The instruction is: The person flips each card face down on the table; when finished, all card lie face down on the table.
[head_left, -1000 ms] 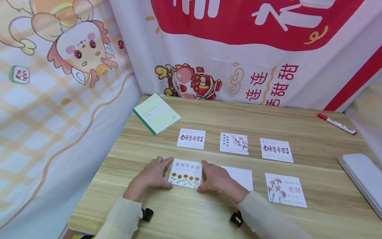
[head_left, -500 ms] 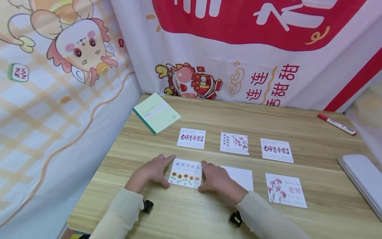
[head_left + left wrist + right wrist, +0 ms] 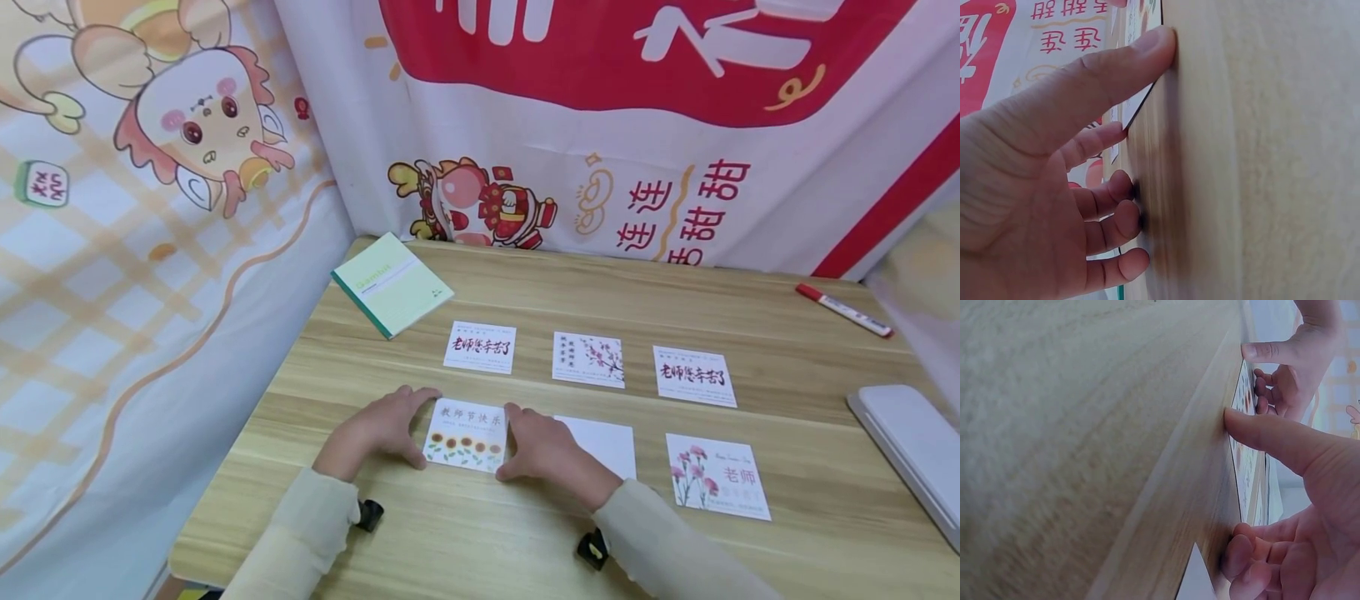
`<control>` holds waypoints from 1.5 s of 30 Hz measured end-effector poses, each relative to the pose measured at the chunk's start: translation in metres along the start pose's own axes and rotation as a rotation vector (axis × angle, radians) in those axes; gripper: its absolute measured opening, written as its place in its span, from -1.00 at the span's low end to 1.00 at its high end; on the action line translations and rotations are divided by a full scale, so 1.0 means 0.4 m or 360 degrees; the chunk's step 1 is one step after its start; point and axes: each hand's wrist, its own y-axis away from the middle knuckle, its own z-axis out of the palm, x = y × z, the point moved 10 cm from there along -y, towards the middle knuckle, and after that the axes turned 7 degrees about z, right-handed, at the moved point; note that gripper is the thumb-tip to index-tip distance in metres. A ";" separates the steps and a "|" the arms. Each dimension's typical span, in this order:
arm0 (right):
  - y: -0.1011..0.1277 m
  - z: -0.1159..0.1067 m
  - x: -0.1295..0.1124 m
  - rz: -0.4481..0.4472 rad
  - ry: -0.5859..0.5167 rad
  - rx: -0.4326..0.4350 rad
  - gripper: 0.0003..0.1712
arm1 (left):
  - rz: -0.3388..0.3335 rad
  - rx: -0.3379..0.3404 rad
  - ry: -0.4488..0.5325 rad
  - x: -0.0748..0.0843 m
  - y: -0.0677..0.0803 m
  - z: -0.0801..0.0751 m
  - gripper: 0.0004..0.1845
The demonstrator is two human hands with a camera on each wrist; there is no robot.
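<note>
A square card printed with sunflowers [image 3: 467,437] lies flat on the wooden table between both hands. At its left edge is my left hand [image 3: 381,427], thumb and index finger spread toward its two corners. The left wrist view shows the thumb [image 3: 1110,78] touching the card's edge, the other fingers loosely bent. My right hand [image 3: 546,448] frames the right edge, index finger at the upper corner and thumb at the lower. In the right wrist view, its thumb [image 3: 1260,428] rests along the card's edge. Part of a blank white card [image 3: 606,443] hides behind the right hand.
A card with pink carnations [image 3: 716,479] lies at the right. Behind are a row of cards: red lettering [image 3: 480,348], blossoms [image 3: 588,360], red lettering again [image 3: 695,377]. Farther out lie a green notebook [image 3: 393,285], a red-capped marker [image 3: 843,310] and a white case [image 3: 907,454].
The left thumb has drawn back slightly from the sunflower card's lower left corner. The right hand and the cards stay practically where they were.
</note>
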 end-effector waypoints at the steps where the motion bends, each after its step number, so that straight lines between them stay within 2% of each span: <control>1: 0.000 0.000 0.000 -0.0002 -0.0001 0.0001 0.13 | 0.0007 0.0005 -0.0004 0.000 0.000 0.000 0.14; 10: 0.001 -0.002 0.000 -0.0015 -0.0009 0.0010 0.12 | 0.0102 0.0062 -0.0057 0.005 0.001 0.000 0.08; 16: -0.003 0.001 0.003 -0.0026 -0.0007 0.0013 0.10 | 0.0179 0.0098 -0.0106 0.023 0.007 -0.010 0.05; 26: -0.006 0.004 0.011 -0.0051 0.0012 0.0027 0.17 | 0.0266 0.0128 0.0065 0.066 0.023 -0.057 0.07; 29: -0.004 0.005 0.011 -0.0069 0.0005 0.0036 0.17 | 0.0331 0.0148 0.0125 0.085 0.025 -0.070 0.05; 32: -0.001 0.002 0.011 -0.0093 -0.0030 0.0036 0.17 | 0.0439 0.0189 0.0202 0.112 0.030 -0.082 0.03; 36: 0.004 -0.004 0.011 -0.0151 -0.0118 0.0005 0.13 | 0.0563 0.0257 0.0280 0.152 0.034 -0.096 0.02; 40: 0.024 -0.037 -0.001 -0.0247 -0.0299 0.0008 -0.08 | 0.0601 0.0335 0.0318 0.187 0.032 -0.107 0.00; 45: 0.077 -0.135 -0.028 -0.0430 -0.0641 0.0205 -0.34 | 0.0634 0.0423 0.0319 0.235 0.034 -0.125 0.00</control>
